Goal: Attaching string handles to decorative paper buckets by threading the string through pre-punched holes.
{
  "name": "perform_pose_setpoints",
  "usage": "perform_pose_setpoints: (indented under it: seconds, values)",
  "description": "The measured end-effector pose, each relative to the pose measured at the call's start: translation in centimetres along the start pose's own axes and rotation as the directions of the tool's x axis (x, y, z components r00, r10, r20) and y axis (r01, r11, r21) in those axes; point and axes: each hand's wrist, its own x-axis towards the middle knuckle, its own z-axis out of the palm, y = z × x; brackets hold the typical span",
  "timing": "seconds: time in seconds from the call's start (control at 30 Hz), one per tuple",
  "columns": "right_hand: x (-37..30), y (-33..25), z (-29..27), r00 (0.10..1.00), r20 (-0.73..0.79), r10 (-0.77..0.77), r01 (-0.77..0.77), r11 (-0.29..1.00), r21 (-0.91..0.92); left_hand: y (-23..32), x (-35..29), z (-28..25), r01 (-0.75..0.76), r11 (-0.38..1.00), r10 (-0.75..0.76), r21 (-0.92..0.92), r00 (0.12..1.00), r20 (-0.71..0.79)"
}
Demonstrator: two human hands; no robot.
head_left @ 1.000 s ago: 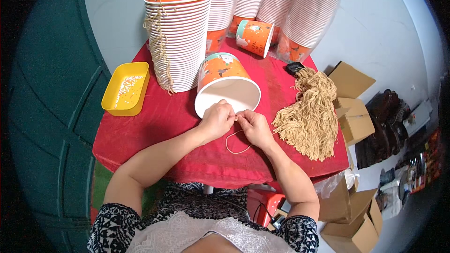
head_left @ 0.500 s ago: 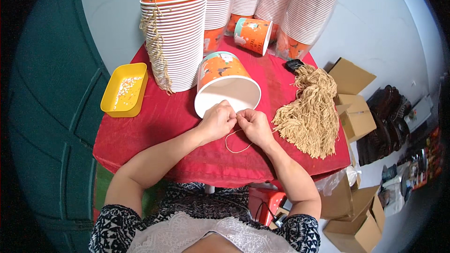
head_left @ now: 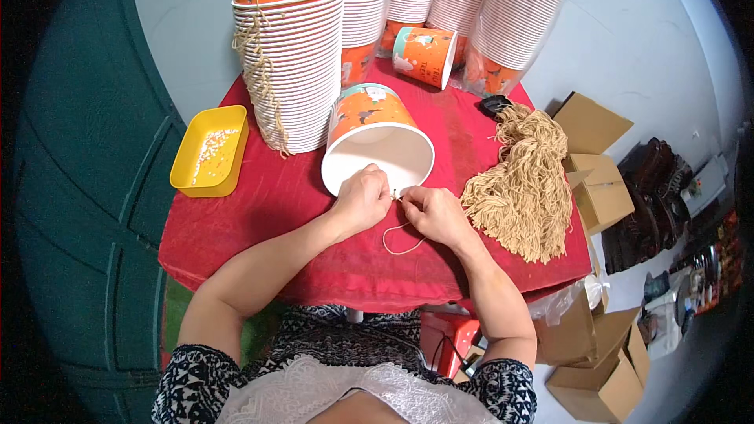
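An orange printed paper bucket [head_left: 382, 144] lies on its side in front of me, its white mouth towards me. My left hand [head_left: 363, 200] is closed at the near rim, with the fingers reaching inside the mouth. Just to its right, my right hand [head_left: 437, 214] pinches a thin tan string [head_left: 401, 253] close to the rim. A loop of that string hangs below the right fingers onto the red cloth. A small dark spot shows on the rim between my hands. The left fingertips are partly hidden.
Tall stacks of paper buckets [head_left: 294, 71] stand at the back, some bagged, with strings draped on the left stack. One bucket [head_left: 424, 56] lies behind. A yellow tray [head_left: 181, 165] of small white pieces sits left. A bundle of tan strings [head_left: 522, 188] lies right, beside cardboard boxes [head_left: 601, 192].
My right hand has moved slightly right and away from the left, opening a small gap at the rim. The left hand stays at the bucket.
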Motion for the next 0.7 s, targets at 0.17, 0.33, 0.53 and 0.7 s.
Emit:
perform_pose_setpoints:
  seconds: [0.17, 0.33, 0.53, 0.7]
  values:
    - [0.0, 0.2, 0.0, 1.0, 0.017, -0.023, 0.023, 0.999, -0.031, -0.1, 0.2, -0.1, 0.011, 0.999, -0.008, 0.045, 0.998, -0.057]
    - [0.0, 0.2, 0.0, 0.995, 0.055, -0.077, 0.083, 0.992, -0.099, 0.2, 0.4, -0.2, 0.09, 0.996, -0.09, -0.007, 0.992, -0.084]
    - [0.0, 0.5, -0.7, 0.99, 0.097, -0.103, 0.109, 0.992, -0.057, 0.3, 0.4, -0.1, 0.088, 0.996, -0.088, 0.004, 0.992, -0.094]
    - [0.1, 0.5, -1.1, 0.996, 0.089, -0.03, 0.031, 0.999, -0.011, 0.2, 0.7, -0.7, 0.156, 0.988, -0.156, -0.002, 0.988, -0.018]
